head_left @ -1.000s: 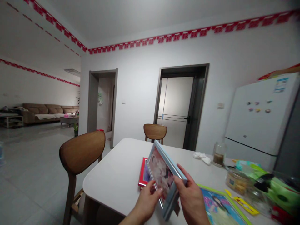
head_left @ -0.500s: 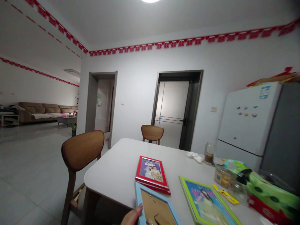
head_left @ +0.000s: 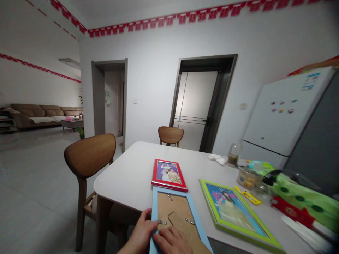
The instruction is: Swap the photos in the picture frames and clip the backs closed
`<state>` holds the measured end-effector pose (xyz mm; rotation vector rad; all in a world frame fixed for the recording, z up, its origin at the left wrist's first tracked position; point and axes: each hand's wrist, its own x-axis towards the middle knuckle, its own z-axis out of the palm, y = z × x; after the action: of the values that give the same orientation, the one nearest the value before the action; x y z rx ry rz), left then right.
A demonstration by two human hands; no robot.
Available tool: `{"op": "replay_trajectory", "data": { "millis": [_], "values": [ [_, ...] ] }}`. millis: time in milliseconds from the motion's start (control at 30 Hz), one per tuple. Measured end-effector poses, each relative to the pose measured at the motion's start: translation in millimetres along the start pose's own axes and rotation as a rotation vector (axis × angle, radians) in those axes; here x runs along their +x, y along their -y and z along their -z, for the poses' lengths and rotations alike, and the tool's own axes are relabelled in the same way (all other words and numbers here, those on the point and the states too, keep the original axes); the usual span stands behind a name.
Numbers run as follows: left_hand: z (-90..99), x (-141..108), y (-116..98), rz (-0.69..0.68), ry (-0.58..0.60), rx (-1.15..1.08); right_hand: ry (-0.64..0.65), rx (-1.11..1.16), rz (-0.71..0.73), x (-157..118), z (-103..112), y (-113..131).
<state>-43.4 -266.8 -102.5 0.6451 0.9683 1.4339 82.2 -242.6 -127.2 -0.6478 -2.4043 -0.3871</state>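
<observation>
A light-blue picture frame lies face down at the near table edge, its brown backing board upward. Metal clips and a bent wire stand show on the board. My left hand is closed on the frame's left edge, thumb beside the left clip. Bent over the board, my right hand rests with its fingertips near that same clip and holds nothing visible. Just beyond is a red picture frame, photo up. A green picture frame lies to the right, also photo up.
At the table's right are a glass jar, a crumpled tissue, a clear tub of food, a yellow tool and a green bag. Wooden chairs stand left and behind; a fridge is at the right.
The view has tipped downward. My right hand has come into view onto the backing board. The blue frame sits more squarely in front of me, with my left hand still at its left edge.
</observation>
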Motion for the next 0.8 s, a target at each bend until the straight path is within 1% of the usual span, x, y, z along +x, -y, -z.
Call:
{"op": "replay_trajectory", "data": {
  "millis": [67, 133, 167, 200, 267, 333, 367, 400, 500, 633, 733, 800],
  "values": [
    [0.3, 1, 2, -0.003, -0.022, 0.047, 0.113, 0.075, -0.009, 5, 12, -1],
    [-2.0, 1, 1, -0.018, -0.052, 0.111, 0.231, 0.196, -0.042, 11, 33, -4],
    [-3.8, 1, 0, -0.021, -0.063, 0.148, 0.282, 0.256, -0.086, 13, 45, -8],
    [-5.6, 0, -2, -0.019, -0.070, 0.186, 0.315, 0.287, -0.165, 14, 56, -13],
    [-8.8, 0, -4, -0.012, -0.066, 0.293, 0.334, 0.257, -0.390, 14, 73, -29],
    [-10.4, 1, -6, -0.026, -0.054, 0.462, 0.360, 0.163, -0.609, 9, 82, -48],
    [-10.3, 2, -7, -0.040, -0.046, 0.545, 0.380, 0.132, -0.677, 6, 83, -58],
    [-9.7, 3, -9, -0.056, -0.038, 0.620, 0.398, 0.121, -0.715, 3, 82, -66],
    [-5.6, 7, -16, -0.115, -0.028, 0.795, 0.396, 0.161, -0.720, 0, 75, -79],
    [-3.8, 9, -28, -0.233, -0.045, 1.097, 0.353, 0.125, -0.742, 5, 69, -78],
    [-9.0, 10, -35, -0.310, -0.055, 1.294, 0.351, 0.091, -0.760, 7, 68, -78],
    [-12.9, 13, -36, -0.338, -0.034, 1.391, 0.353, 0.081, -0.757, 7, 67, -79]
  ]
}}
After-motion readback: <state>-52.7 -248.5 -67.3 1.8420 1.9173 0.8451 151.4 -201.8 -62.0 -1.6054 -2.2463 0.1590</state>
